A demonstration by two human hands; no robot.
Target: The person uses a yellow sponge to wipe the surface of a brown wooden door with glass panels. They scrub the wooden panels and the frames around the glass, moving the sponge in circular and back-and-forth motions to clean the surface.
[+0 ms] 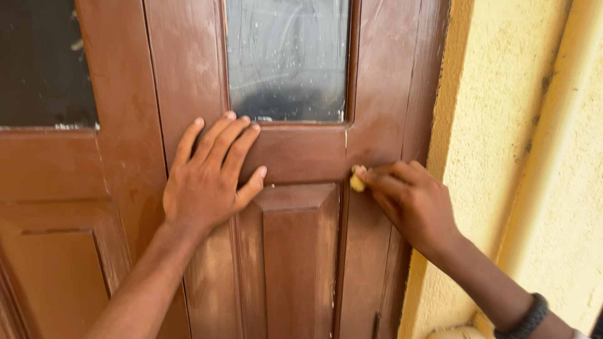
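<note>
The brown wooden door (301, 157) fills most of the view, and on it, at about four o'clock from the glass pane (287, 59), a small pale yellow wad (357, 179) is pressed against the wood where the cross rail meets the right-hand stile. The right hand (411, 204) has it pinched at its fingertips (372, 177), closed tight around it, with a dark band (531, 317) on the wrist. The left hand (210, 172) lies flat and spread on the cross rail, fingers wide, gripping nothing, its fingertips just under the lower edge of the pane at about seven o'clock from the pane's middle.

By the look of it, the wad is being rubbed over the paint, with the flat hand steadying the door; the step seems to be work along the rail. Carrying on would call for firm, even pressure and a braced door.

The paint is scuffed and dull, with paler streaks, and the raised panel (298, 257) sits at six o'clock below the rail. The glass is smeared and spotted. At three o'clock stands a rough yellow plastered wall (502, 125).
</note>
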